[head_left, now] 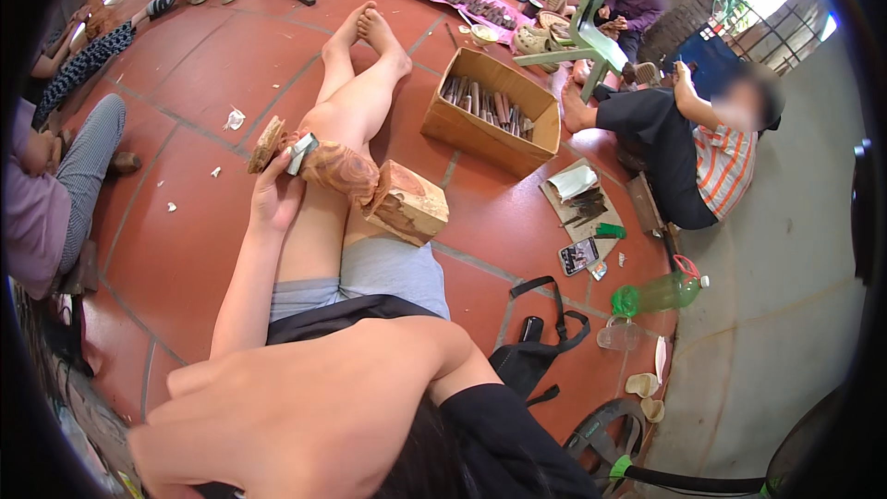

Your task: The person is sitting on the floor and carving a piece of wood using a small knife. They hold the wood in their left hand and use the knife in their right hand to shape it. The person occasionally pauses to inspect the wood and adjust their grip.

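Note:
Across my bare legs lies a partly shaped wood carving (pixel 340 172): a flared end, a narrow neck, a rounded grained body and a squared block at the other end. My left hand (pixel 276 192) is closed around its neck, near the flared end. A small folded piece, pale and grey like sandpaper (pixel 302 153), sits against the neck beside my fingers. Very close to the camera, my right hand (pixel 240 420) is raised away from the carving, its arm bent. Its back shows large and blurred, and its fingers are too unclear to read.
Beyond my right knee stands a cardboard box (pixel 490 143) of chisel-like tools. To the right are a phone (pixel 579 257), a green bottle (pixel 658 292), a black bag (pixel 536 356) and a fan (pixel 605 434). Other people sit around on the tiles; a green chair (pixel 591 37) stands behind the box.

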`<control>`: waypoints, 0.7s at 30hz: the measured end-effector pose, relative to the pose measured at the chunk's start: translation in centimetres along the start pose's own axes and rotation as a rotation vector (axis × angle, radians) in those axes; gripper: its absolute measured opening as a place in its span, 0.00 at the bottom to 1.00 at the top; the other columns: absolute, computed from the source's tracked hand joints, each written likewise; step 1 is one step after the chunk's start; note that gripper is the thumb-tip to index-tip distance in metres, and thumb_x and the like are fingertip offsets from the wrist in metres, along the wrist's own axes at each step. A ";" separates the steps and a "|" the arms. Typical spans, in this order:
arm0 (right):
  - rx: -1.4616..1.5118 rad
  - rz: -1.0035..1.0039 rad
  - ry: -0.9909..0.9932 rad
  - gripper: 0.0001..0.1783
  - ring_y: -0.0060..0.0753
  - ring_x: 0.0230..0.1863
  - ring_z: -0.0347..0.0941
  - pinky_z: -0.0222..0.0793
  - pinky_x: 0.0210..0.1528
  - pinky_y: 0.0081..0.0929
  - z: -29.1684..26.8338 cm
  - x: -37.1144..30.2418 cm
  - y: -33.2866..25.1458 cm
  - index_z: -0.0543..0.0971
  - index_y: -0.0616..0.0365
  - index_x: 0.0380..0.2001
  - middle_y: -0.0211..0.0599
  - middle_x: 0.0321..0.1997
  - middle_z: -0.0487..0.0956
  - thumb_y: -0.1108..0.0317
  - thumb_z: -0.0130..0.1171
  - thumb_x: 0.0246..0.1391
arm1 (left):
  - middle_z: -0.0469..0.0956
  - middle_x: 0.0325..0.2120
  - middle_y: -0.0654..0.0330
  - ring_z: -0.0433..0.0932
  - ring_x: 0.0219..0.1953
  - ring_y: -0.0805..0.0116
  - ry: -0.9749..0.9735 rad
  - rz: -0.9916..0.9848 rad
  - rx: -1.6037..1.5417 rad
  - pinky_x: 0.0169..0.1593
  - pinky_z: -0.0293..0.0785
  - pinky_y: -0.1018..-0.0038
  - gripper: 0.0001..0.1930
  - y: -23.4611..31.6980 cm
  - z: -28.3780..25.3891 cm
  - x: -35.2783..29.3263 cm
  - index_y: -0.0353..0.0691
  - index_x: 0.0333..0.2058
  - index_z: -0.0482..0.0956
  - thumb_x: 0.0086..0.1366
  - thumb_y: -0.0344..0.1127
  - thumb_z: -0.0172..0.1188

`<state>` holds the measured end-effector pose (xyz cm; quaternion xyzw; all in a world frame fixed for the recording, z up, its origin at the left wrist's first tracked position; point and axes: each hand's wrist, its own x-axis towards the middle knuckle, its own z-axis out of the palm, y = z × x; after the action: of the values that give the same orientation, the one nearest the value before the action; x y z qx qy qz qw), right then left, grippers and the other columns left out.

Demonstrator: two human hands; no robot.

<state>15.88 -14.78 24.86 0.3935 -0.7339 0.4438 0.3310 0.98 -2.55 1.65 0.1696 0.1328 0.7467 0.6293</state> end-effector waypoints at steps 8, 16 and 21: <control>-0.197 0.328 0.377 0.06 0.33 0.35 0.69 0.64 0.35 0.29 -5.5 -1.4 -8.7 0.79 0.49 0.31 0.30 0.34 0.72 0.69 0.57 0.47 | 0.74 0.50 0.51 0.67 0.60 0.59 0.020 -0.026 -0.009 0.67 0.56 0.66 0.17 -0.1 0.6 -0.2 0.33 0.49 0.71 0.61 0.24 0.57; 0.011 0.175 0.419 0.04 0.29 0.36 0.69 0.64 0.31 0.27 -0.8 0.8 -1.7 0.79 0.46 0.31 0.30 0.36 0.71 0.65 0.55 0.53 | 0.73 0.51 0.51 0.67 0.59 0.60 0.030 -0.023 -0.014 0.67 0.57 0.66 0.17 0.1 -0.5 0.3 0.32 0.49 0.71 0.60 0.24 0.58; -0.086 0.254 0.182 0.10 0.38 0.32 0.70 0.65 0.29 0.30 -0.6 -1.1 -1.7 0.77 0.55 0.31 0.34 0.32 0.74 0.74 0.59 0.40 | 0.73 0.51 0.50 0.69 0.58 0.60 0.001 -0.028 0.005 0.66 0.59 0.66 0.19 -0.7 -0.6 0.7 0.33 0.50 0.71 0.59 0.25 0.60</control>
<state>17.99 -14.43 24.84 0.2410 -0.7631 0.4841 0.3540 1.27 -1.77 0.90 0.1689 0.1375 0.7376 0.6391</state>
